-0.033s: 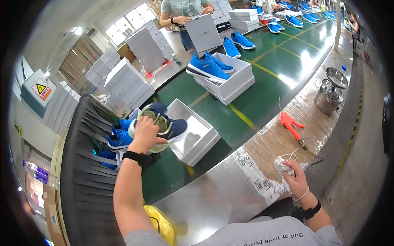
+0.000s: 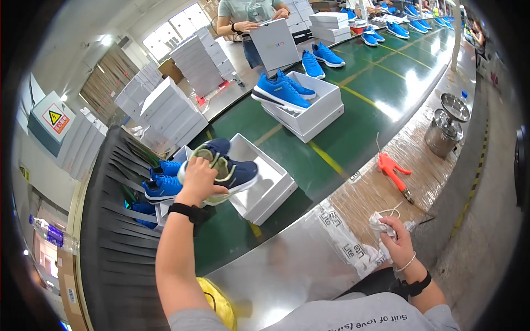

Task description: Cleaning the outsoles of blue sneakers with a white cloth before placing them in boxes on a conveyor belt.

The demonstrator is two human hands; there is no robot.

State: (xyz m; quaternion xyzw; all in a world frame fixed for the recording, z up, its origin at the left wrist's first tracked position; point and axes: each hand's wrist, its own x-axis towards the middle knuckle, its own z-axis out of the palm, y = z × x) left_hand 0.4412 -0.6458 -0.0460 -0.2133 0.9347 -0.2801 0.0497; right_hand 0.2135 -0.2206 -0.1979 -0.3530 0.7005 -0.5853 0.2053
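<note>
A pair of navy sneakers [image 2: 240, 174] with pale green linings hangs from my left hand [image 2: 197, 179], whose fingers are closed over the shoes at their openings. The pair is above the left part of an open white shoebox [image 2: 282, 190] on the green conveyor belt. Over the packing film at the right, my right hand [image 2: 398, 243] is closed on a crumpled white wad [image 2: 377, 222]; cloth or paper, I cannot tell. To the left of the navy pair, bright blue sneakers [image 2: 161, 187] sit in another white box, partly hidden by my arm.
Farther along the green belt [image 2: 309, 176], a white shoebox [image 2: 312, 122] holds blue sneakers [image 2: 281, 91]. On the right ledge are a red air blow gun [image 2: 392, 170] and a metal canister [image 2: 441, 135]. Dark strip curtains [image 2: 124, 237] hang at left. Across the belt a person [image 2: 255, 25] handles a lid.
My left hand and the navy sneakers have shifted slightly to the right over the open box. My right hand has hardly moved.
</note>
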